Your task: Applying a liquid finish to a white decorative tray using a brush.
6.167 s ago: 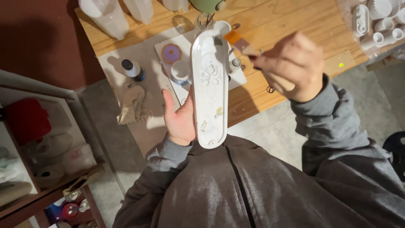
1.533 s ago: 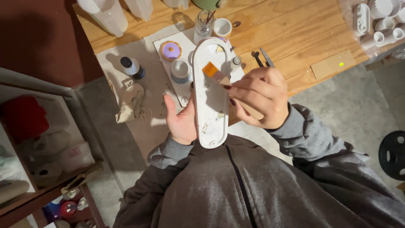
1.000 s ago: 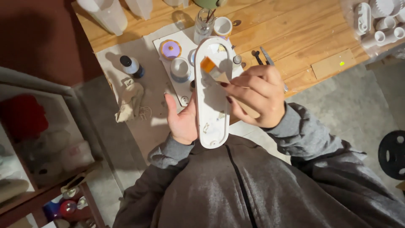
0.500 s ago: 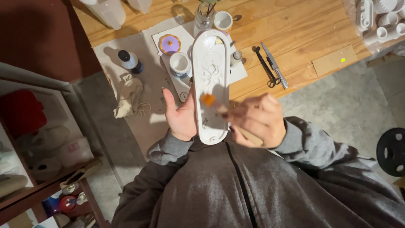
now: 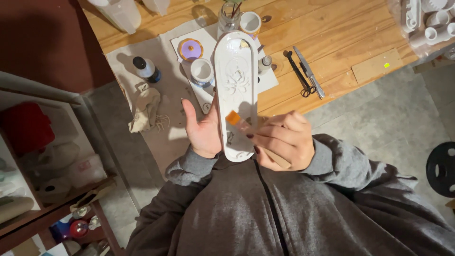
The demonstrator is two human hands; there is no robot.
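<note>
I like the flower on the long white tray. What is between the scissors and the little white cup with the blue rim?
The head view shows the long white tray between the scissors and the cup, held in the left hand.

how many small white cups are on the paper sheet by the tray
2: one white cup left of the oval tray, another cup past its far end beside the glass jar. The tray may hide others.

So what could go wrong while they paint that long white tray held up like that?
The white oval tray rests only on the left hand, above the table edge; a slip could drop it onto the paint cups or the floor. The right hand holds a brush with an orange tip on the tray, so a wobble might smear paint beyond the raised flower.
</note>
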